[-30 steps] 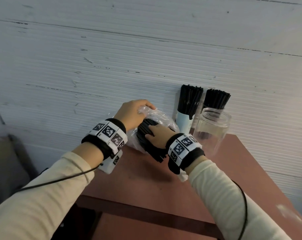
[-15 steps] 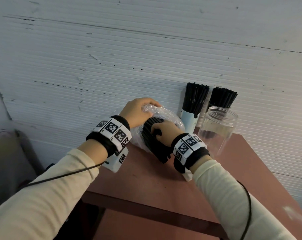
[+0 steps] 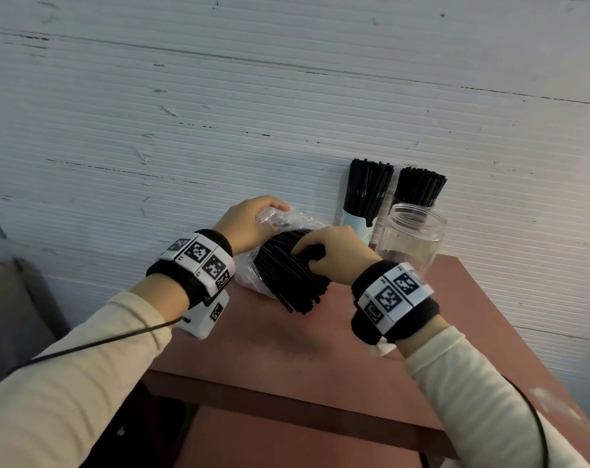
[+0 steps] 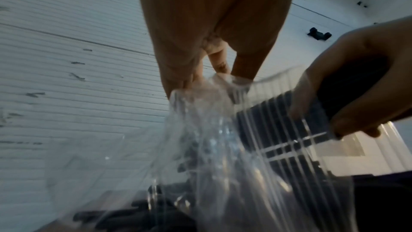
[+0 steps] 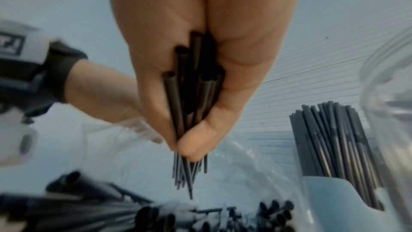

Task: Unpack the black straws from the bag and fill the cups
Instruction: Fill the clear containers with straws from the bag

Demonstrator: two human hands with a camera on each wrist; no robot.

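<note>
Right hand [image 3: 334, 255] grips a clutch of black straws [image 5: 191, 112] at frame centre, left hand [image 3: 249, 224] pinches the clear bag [image 4: 223, 138] open; loose grip may spill straws onto the surface [image 3: 286, 359], or knock the empty jar [image 3: 411, 241].

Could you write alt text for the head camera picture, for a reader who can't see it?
A right hand grips a handful of black straws from a clear plastic bag that the left hand holds on a reddish table. Behind stand an empty clear jar and two cups of straws.

Hands [image 3: 249, 222] on bagged black straws [image 3: 286, 265]
</note>
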